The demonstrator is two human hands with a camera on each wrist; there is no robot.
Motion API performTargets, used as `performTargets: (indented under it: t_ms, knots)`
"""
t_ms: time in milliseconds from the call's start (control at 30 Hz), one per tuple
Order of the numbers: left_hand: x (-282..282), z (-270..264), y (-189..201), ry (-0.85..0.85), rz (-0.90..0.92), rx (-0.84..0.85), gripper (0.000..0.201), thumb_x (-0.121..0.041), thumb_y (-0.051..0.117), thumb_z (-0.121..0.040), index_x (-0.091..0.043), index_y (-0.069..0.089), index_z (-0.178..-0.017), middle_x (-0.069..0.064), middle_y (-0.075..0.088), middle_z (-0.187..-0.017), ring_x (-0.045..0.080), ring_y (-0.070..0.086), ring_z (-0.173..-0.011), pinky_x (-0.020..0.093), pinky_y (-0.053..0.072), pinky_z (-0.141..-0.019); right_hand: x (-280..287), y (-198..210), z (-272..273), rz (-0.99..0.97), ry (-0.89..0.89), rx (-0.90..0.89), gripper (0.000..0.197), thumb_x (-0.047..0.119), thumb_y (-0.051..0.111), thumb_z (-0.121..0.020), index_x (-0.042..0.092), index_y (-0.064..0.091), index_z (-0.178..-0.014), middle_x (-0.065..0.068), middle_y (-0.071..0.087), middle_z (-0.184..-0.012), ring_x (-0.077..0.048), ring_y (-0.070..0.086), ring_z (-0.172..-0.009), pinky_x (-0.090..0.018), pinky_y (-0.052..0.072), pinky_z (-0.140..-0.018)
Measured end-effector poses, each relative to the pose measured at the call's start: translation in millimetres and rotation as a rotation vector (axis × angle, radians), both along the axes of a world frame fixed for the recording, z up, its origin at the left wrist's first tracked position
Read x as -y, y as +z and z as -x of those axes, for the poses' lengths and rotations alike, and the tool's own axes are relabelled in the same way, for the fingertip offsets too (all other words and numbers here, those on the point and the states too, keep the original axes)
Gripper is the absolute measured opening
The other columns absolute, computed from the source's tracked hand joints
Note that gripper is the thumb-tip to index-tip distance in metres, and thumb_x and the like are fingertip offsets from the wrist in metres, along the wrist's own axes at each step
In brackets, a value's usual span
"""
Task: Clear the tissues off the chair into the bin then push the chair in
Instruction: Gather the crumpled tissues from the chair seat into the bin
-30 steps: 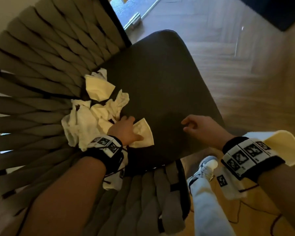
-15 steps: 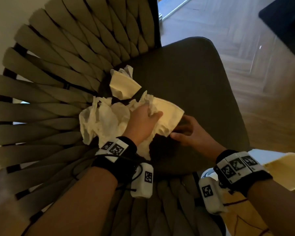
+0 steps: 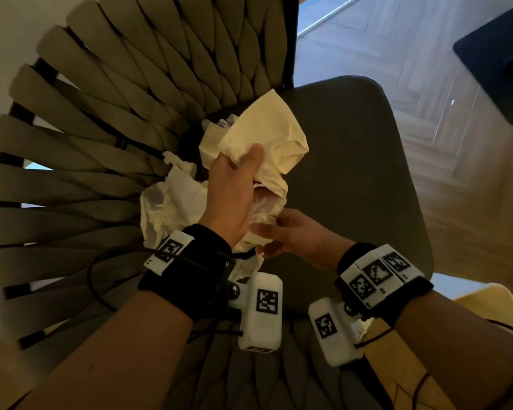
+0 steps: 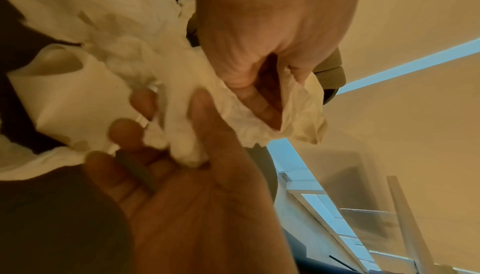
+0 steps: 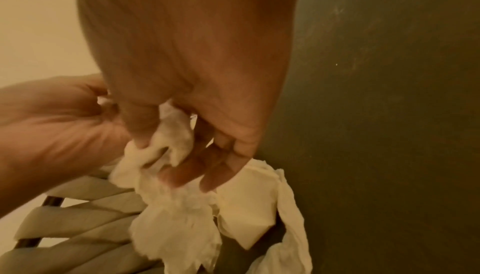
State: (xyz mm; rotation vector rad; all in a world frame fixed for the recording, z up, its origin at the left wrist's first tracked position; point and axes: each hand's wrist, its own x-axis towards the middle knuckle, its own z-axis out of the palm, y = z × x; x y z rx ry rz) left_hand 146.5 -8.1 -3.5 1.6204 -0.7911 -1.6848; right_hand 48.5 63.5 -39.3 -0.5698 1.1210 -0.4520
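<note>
Head view: a person is bending over a chair with a dark grey padded seat (image 3: 353,173) and a back of thick woven olive straps (image 3: 116,113).
Tissues: a heap of crumpled cream-white paper tissues (image 3: 172,208) is lying on the seat, right against the woven back.
Left hand: the left hand (image 3: 231,190) is curling its fingers and thumb around a big bunch of the tissues (image 3: 267,134) and holding it up over the heap.
Left wrist view: the thumb (image 4: 207,114) is pressing the soft paper (image 4: 135,52) against the curled fingers.
Right hand: the right hand (image 3: 290,235) is sitting just beside the left one, pinching the low end of the same bunch.
Right wrist view: the fingers (image 5: 182,173) are bending around a twisted bit of tissue (image 5: 168,140), with more tissue (image 5: 246,202) hanging down below.
Wrists: black bands with white blocks (image 3: 376,273) are sitting on both wrists.
Floor: light brown wooden boards (image 3: 427,84) are showing past the chair.
</note>
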Motion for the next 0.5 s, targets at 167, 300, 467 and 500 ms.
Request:
performTargets:
  t_ms: [167, 300, 467, 500]
  knots:
    - [-0.2, -10.5, -1.7, -0.051, 0.079, 0.061, 0.025, -0.022, 0.056, -0.093, -0.031, 0.056, -0.117, -0.001, 0.064, -0.121, 0.017, 0.064, -0.109, 0.043, 0.055, -0.092, 9.8, 13.4, 27.3, -0.048, -0.465, 0.007, 0.022, 0.014, 0.035, -0.098, 0.014, 0.056, -0.101, -0.013, 0.060, -0.111, -0.029, 0.058, -0.098, -0.044, 0.048, -0.094]
    - [-16.7, 8.0, -8.9, -0.152, -0.110, 0.023, 0.044, -0.029, 0.055, -0.093, -0.027, 0.045, -0.135, 0.001, 0.058, -0.130, 0.021, 0.059, -0.116, 0.046, 0.050, -0.098, 9.9, 24.1, 68.2, 0.018, -0.752, 0.054, 0.021, 0.015, 0.034, -0.093, 0.012, 0.054, -0.098, -0.006, 0.067, -0.096, -0.021, 0.063, -0.088, -0.032, 0.052, -0.075]
    - [-32.2, 58.9, -7.9, -0.248, -0.339, -0.192, 0.032, -0.030, 0.048, -0.097, -0.024, 0.045, -0.128, 0.009, 0.063, -0.119, 0.028, 0.065, -0.101, 0.048, 0.057, -0.082, -0.1, 14.3, 97.8, 0.029, -0.834, -0.254, 0.019, 0.017, 0.042, -0.095, 0.010, 0.059, -0.089, -0.005, 0.070, -0.090, -0.020, 0.069, -0.090, -0.032, 0.057, -0.079]
    - [-33.5, 68.1, -7.2, -0.268, -0.352, -0.238, 0.026, -0.028, 0.047, -0.098, -0.022, 0.047, -0.123, 0.009, 0.064, -0.112, 0.027, 0.066, -0.095, 0.046, 0.059, -0.079, -4.2, 11.1, 103.7, -0.004, -0.873, -0.233, 0.023, 0.023, 0.042, -0.095, 0.009, 0.060, -0.100, -0.009, 0.069, -0.101, -0.028, 0.067, -0.101, -0.040, 0.056, -0.085]
